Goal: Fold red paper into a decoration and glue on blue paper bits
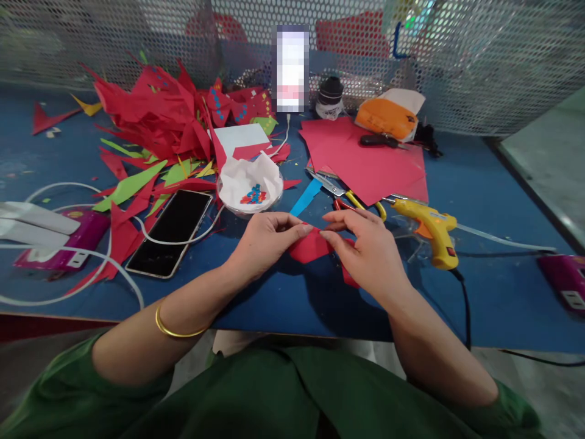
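A red paper piece (311, 246) is held above the blue table near its front edge. My left hand (269, 241) pinches its upper left edge between thumb and fingers. On the other side my right hand (365, 247) is closed on the same paper, thumb and forefinger pressed at its upper right. Part of the red paper shows below the right palm, and the fingers hide the rest. Just beyond the hands lie scissors (336, 189) with red and yellow handles and a blue paper strip (307, 196).
A bowl (249, 210) lined with white tissue holds small blue and red bits. Red sheets (365, 161) lie behind the scissors. A yellow glue gun (427, 228) rests at right, a dark phone (171, 231) at left with white cables. Red and green scraps (155, 110) pile up back left.
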{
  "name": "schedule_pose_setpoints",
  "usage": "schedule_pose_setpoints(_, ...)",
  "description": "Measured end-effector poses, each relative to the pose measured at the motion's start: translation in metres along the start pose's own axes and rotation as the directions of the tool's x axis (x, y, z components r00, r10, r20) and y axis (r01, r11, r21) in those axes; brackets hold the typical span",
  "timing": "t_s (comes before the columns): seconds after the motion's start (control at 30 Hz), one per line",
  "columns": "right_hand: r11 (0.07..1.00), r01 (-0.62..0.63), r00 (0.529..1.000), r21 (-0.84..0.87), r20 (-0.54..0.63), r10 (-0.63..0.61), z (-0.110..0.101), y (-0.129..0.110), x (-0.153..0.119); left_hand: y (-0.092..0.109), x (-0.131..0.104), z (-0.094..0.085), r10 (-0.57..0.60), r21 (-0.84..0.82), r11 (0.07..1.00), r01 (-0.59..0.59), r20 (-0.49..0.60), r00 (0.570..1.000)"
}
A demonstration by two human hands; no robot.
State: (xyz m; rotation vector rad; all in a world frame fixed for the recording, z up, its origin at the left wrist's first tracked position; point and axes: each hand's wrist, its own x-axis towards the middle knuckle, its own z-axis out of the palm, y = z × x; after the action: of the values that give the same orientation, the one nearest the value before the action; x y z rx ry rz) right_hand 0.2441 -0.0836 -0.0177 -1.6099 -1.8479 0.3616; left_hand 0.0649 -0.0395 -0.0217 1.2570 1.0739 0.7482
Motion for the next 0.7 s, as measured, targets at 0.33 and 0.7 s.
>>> schedule_pose_setpoints(0.33,1.0,-0.011,1.0,0.025,-0.008,0.011,0.0003,-0.0006,0.0,-0.0003,0.0016,0.0024,0.008,-0.015,1.0,-0.008,-0.003,1.0)
schedule_pose_setpoints(0.7,1.0,0.006,1.0,0.012,0.007,-0.006,0.0022,-0.0015,-0.0015,-0.0032,0.0028,0.0008,0.058,0.076,0.995,-0.058,0.011,0.998)
